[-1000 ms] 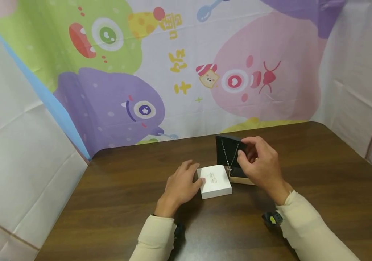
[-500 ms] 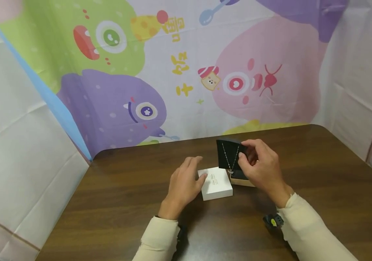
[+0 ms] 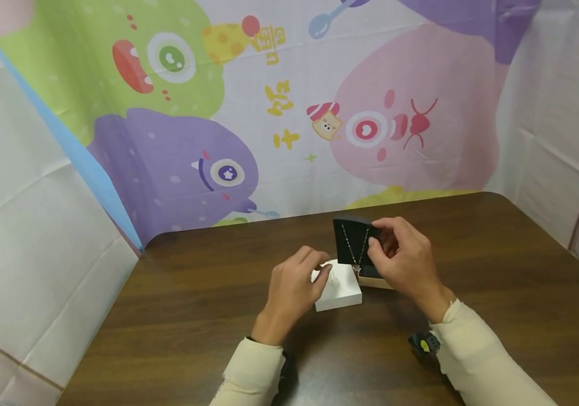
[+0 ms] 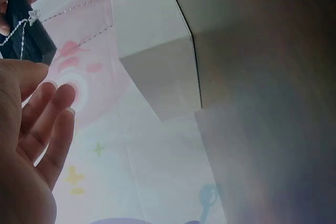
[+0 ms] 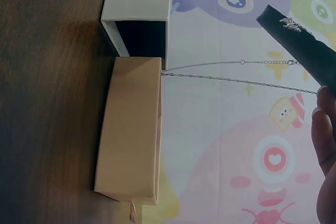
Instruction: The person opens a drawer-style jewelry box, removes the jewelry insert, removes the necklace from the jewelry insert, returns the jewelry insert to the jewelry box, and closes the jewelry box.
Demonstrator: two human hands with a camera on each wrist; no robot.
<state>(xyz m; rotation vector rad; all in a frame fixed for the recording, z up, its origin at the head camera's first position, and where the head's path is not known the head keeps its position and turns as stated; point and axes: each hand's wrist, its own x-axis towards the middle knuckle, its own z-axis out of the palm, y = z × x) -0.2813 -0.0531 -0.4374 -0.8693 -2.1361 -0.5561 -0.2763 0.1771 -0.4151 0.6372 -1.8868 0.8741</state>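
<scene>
My right hand [image 3: 403, 256] pinches a black jewelry pad [image 3: 355, 238] at its right edge, raised above a tan box tray [image 3: 378, 281]. On the pad hangs a silver necklace, its pendant [image 5: 291, 23] at the lower edge. Behind the pad, the chain [image 5: 226, 80] runs down to the tray in the right wrist view. A white box sleeve [image 3: 342, 290] lies left of the tray, its dark hollow end facing it. Over the sleeve hovers my left hand [image 3: 294, 287], fingers loosely bent and holding nothing; its thumb overlaps the pad's corner in the left wrist view.
The boxes rest on a dark brown wooden table [image 3: 178, 321]. A cartoon-printed cloth [image 3: 289, 169] hangs behind its far edge. Pale panels [image 3: 20, 225] stand at both sides. A small ribbon tab [image 5: 133, 212] sticks out of the tray's end.
My left hand has lifted off the white sleeve's left edge and moved right, over it toward the pad. The pad, held in my right hand, has shifted slightly and its lower edge shows above the tray.
</scene>
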